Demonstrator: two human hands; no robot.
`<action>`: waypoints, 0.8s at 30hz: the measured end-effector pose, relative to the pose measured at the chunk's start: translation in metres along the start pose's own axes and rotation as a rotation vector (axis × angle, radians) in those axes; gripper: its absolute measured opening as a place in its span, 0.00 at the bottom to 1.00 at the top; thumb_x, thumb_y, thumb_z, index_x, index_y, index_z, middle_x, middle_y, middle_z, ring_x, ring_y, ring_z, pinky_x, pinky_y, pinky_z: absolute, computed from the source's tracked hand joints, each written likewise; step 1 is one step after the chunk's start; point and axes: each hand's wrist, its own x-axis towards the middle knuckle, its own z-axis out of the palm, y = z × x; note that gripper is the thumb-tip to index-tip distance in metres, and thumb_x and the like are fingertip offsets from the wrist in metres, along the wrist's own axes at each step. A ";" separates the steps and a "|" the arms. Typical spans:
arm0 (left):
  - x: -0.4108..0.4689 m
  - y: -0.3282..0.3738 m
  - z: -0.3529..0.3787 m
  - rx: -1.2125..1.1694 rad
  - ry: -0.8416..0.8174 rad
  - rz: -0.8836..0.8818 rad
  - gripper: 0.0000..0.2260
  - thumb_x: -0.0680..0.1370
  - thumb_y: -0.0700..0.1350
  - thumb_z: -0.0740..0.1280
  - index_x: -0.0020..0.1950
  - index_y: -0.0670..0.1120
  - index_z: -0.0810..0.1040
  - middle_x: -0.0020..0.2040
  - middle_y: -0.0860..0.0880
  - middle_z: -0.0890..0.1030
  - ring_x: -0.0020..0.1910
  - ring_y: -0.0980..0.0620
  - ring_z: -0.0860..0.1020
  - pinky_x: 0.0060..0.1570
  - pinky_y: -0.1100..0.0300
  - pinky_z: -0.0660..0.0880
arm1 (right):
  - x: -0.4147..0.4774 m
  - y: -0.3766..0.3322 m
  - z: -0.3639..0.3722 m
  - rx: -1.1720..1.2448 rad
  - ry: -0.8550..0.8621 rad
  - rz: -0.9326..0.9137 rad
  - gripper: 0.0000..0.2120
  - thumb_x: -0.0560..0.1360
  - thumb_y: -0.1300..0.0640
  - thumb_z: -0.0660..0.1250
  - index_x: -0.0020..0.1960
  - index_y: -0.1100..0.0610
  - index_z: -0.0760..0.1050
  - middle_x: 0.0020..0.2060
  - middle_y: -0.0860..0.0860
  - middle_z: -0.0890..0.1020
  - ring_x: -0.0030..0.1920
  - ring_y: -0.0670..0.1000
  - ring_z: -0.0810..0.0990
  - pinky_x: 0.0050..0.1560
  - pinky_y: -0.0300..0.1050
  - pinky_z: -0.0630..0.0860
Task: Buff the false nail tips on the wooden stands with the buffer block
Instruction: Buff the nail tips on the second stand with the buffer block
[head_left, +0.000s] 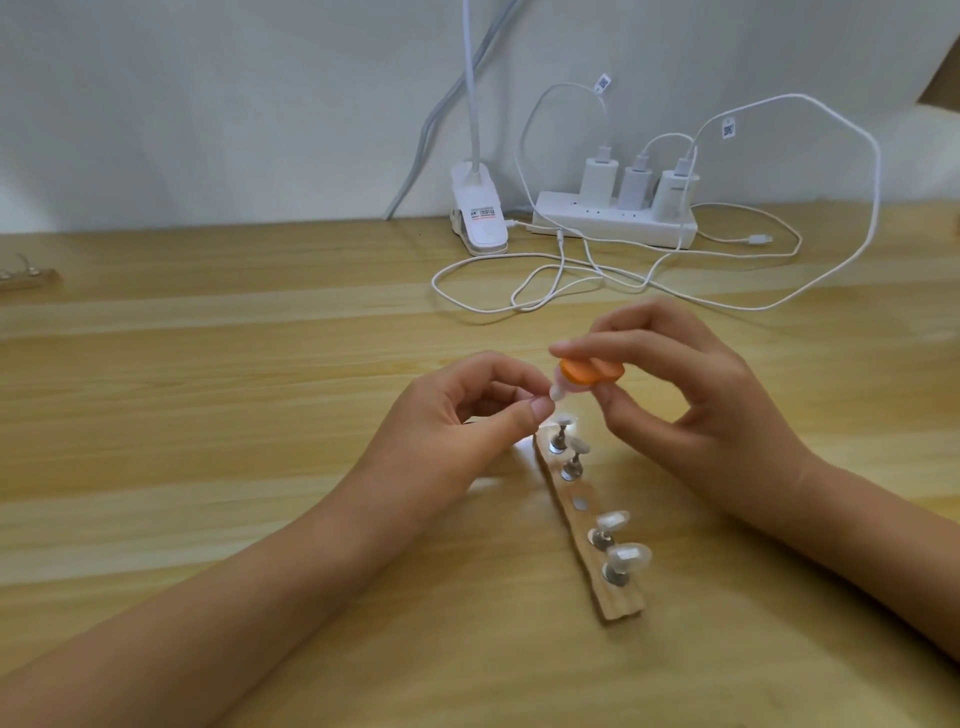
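**Buffing one tip held in the fingers**

Left hand: closed in a pinch, with thumb and forefinger gripping one false nail tip in the air just above the far end of the wooden stand. Right hand: gripping the orange buffer block between thumb and fingers, with the left end of the block against the pinched tip. On the stand: four mounted tips on metal pins, two far and two near, with an empty hole between the pairs. Under all of it, the tabletop.

Most likely the buffing of the middle tip, taken out of its hole.

To do this step well:
- Keep the block flat on the curved top of the tip, not on its edge.
- Use short, light strokes along the length.
- Turn the tip a little in the pinch to reach both sides.
- Pinch firmly but low, away from the block. So small a piece may slip or spring out.
- Keep both hands clear of the two far tips just below.

Then, probably, back into the empty hole.
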 end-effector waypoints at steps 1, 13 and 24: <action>0.000 0.000 0.000 -0.002 0.000 -0.001 0.04 0.74 0.41 0.72 0.45 0.49 0.82 0.42 0.47 0.83 0.44 0.53 0.80 0.52 0.55 0.76 | 0.000 0.001 0.000 0.007 0.009 0.012 0.16 0.74 0.69 0.68 0.60 0.59 0.80 0.49 0.54 0.76 0.51 0.47 0.77 0.57 0.36 0.70; 0.001 -0.001 0.000 -0.033 0.020 0.060 0.01 0.74 0.43 0.72 0.44 0.49 0.82 0.42 0.49 0.83 0.45 0.56 0.81 0.50 0.61 0.77 | -0.002 0.003 0.003 0.047 -0.015 -0.064 0.13 0.77 0.66 0.67 0.62 0.59 0.78 0.53 0.55 0.77 0.56 0.51 0.77 0.61 0.39 0.70; -0.001 0.001 0.002 -0.129 -0.002 0.107 0.04 0.70 0.45 0.71 0.43 0.48 0.81 0.41 0.51 0.85 0.46 0.54 0.84 0.51 0.62 0.79 | -0.001 0.007 0.003 0.098 0.034 -0.034 0.13 0.78 0.66 0.66 0.62 0.58 0.76 0.54 0.51 0.77 0.57 0.52 0.77 0.62 0.44 0.71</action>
